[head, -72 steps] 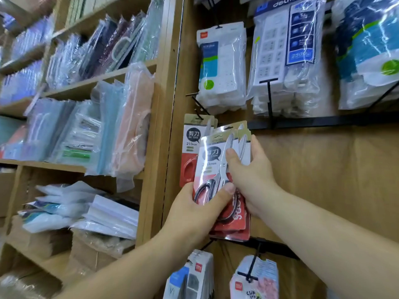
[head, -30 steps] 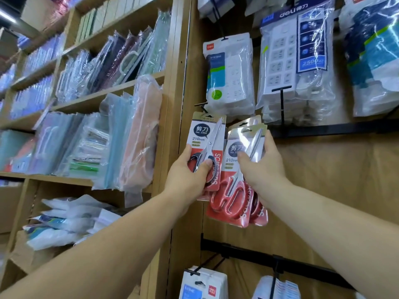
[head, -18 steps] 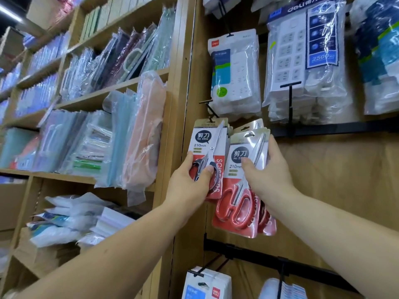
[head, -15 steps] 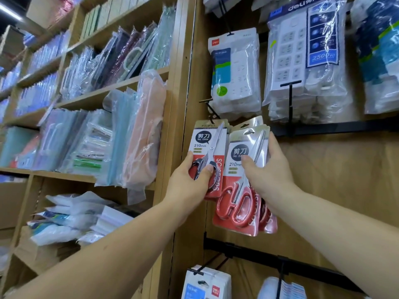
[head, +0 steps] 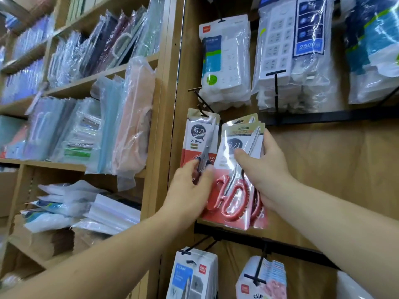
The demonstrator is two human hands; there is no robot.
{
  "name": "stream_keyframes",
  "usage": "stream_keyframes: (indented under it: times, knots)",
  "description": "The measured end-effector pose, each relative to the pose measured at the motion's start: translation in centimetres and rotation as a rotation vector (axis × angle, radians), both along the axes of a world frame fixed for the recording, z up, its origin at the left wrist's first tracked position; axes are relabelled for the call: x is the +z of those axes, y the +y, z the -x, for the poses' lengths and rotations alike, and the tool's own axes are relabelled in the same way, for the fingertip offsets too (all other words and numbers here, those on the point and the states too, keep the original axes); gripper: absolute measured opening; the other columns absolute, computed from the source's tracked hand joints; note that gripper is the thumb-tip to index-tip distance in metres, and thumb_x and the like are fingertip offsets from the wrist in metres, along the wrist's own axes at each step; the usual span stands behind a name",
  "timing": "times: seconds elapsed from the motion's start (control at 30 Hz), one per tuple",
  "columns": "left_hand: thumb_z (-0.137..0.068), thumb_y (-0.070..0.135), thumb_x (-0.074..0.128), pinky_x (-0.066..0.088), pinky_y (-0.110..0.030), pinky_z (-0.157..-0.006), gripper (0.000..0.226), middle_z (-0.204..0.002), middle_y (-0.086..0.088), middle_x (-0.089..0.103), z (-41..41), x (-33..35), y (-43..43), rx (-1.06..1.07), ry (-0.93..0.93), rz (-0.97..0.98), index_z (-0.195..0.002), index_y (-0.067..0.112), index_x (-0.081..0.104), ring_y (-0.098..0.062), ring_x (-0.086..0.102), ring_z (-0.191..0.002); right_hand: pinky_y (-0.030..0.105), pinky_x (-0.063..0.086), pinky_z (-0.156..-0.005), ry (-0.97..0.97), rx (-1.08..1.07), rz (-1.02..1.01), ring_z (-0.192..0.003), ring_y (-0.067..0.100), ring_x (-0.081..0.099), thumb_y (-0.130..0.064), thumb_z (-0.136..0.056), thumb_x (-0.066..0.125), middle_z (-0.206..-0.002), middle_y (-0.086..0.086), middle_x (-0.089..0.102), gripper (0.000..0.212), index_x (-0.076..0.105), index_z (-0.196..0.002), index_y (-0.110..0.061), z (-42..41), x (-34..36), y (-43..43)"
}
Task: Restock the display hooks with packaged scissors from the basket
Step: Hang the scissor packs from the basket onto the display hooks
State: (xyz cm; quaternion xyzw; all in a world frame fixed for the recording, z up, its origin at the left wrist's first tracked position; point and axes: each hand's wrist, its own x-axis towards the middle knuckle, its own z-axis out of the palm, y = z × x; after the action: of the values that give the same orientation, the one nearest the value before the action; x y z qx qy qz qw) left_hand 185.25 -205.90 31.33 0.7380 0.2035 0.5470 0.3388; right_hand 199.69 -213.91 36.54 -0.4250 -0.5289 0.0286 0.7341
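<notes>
Red-handled scissors packs, fanned stack, gripped in right hand, thumb across front, just right of display hook. Below hook, left hand pinches hung pack. Risk: glossy stack slides apart, drops.

Hanging scissors pack: card reads "剪刀" and "210mm". Held scissors pack, at its 3 o'clock: "剪刀", partly lost in glare. Power strip pack, at 1 o'clock: "2500" on blue label.

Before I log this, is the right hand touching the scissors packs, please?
Touching: head view shows right hand gripping the scissors packs, thumb on front.
</notes>
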Motion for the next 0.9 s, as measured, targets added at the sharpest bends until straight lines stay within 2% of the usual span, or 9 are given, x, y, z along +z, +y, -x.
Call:
stream_keyframes:
  times: [0.07,0.13,0.27,0.37,0.47,0.6,0.67,0.77,0.9]
  knots:
    - [-0.099,0.051,0.064,0.059,-0.016,-0.075,0.016,-0.111,0.024,0.073,0.3,-0.8,-2.4,-0.161,0.045,0.03,-0.114,0.053,0.059,0.0,0.074,-0.098,0.034,0.067,-0.071,0.044,0.02,0.001,-0.079,0.01,0.079,-0.004,-0.099,0.069,-0.103,-0.008,0.079,0.043,0.063,-0.128,-0.034,0.3,-0.2,0.1]
    - [-0.091,0.048,0.073,0.053,-0.006,-0.067,0.021,-0.094,0.038,0.07,0.4,-1.1,-3.8,-0.23,0.045,-0.01,-0.098,0.056,0.055,0.013,0.07,-0.09,0.037,0.067,-0.072,0.079,0.018,0.005,-0.079,0.011,0.079,-0.004,-0.099,0.07,-0.101,-0.008,0.08,0.04,0.064,-0.124,-0.034,0.7,-0.4,0.2]
    - [-0.089,0.044,0.077,0.051,-0.004,-0.065,0.029,-0.089,0.042,0.069,0.4,-0.8,-4.2,-0.276,0.039,-0.041,-0.102,0.051,0.053,0.017,0.068,-0.086,0.047,0.067,-0.082,0.089,0.008,0.031,-0.087,0.018,0.08,-0.009,-0.097,0.073,-0.1,-0.009,0.08,0.037,0.065,-0.115,-0.04,0.6,-0.6,0.1]
    - [-0.089,0.045,0.078,0.059,-0.015,-0.071,0.04,-0.102,0.021,0.077,0.6,-0.5,-4.1,-0.294,-0.046,0.028,-0.125,0.041,0.06,0.001,0.076,-0.093,0.051,0.065,-0.087,0.124,0.08,0.067,-0.096,0.024,0.08,-0.017,-0.101,0.069,-0.112,-0.004,0.08,0.036,0.065,-0.129,-0.039,0.7,-0.2,-0.3]
    - [-0.092,0.041,0.075,0.062,-0.022,-0.07,0.038,-0.104,0.008,0.079,0.7,-0.5,-4.1,-0.29,-0.142,0.097,-0.125,0.03,0.059,-0.009,0.078,-0.091,0.055,0.065,-0.088,0.151,0.117,0.089,-0.098,0.028,0.079,-0.015,-0.107,0.056,-0.12,0.001,0.077,0.043,0.058,-0.144,-0.038,0.6,0.1,-0.7]
    - [-0.093,0.045,0.073,0.06,-0.023,-0.058,0.037,-0.106,0.004,0.08,1.4,-0.5,-3.7,-0.184,-0.162,0.137,-0.123,0.027,0.06,-0.011,0.079,-0.085,0.051,0.066,-0.083,0.129,0.066,0.131,-0.089,0.026,0.08,-0.005,-0.109,0.047,-0.096,-0.006,0.08,0.051,0.066,-0.093,-0.05,0.4,-0.4,-1.6]
    - [-0.093,0.053,0.071,0.052,-0.019,-0.046,0.04,-0.103,0.009,0.079,1.9,-0.6,-3.4,-0.154,-0.1,0.098,-0.127,0.035,0.06,-0.009,0.078,-0.08,0.052,0.065,-0.088,0.13,0.015,0.121,-0.095,0.026,0.078,-0.006,-0.11,0.048,-0.101,-0.008,0.077,0.054,0.059,-0.087,-0.054,0.4,-0.5,-2.1]
    - [-0.091,0.052,0.073,0.051,-0.016,-0.048,0.064,-0.115,0.012,0.073,2.2,-0.8,-3.0,-0.189,-0.062,0.097,-0.148,0.045,0.044,-0.005,0.078,-0.083,0.052,0.062,-0.095,0.114,-0.054,0.101,-0.103,0.026,0.075,-0.008,-0.11,0.049,-0.108,-0.01,0.072,0.049,0.054,-0.099,-0.055,0.2,-0.3,-2.5]
    - [-0.096,0.04,0.072,0.053,-0.014,-0.054,0.048,-0.109,0.011,0.078,2.1,-0.5,-2.3,-0.257,0.032,0.071,-0.138,0.042,0.049,-0.005,0.078,-0.089,0.058,0.056,-0.104,0.071,-0.106,0.089,-0.117,0.028,0.07,-0.012,-0.109,0.05,-0.131,-0.006,0.069,0.051,0.049,-0.148,-0.044,1.3,-0.1,-2.5]
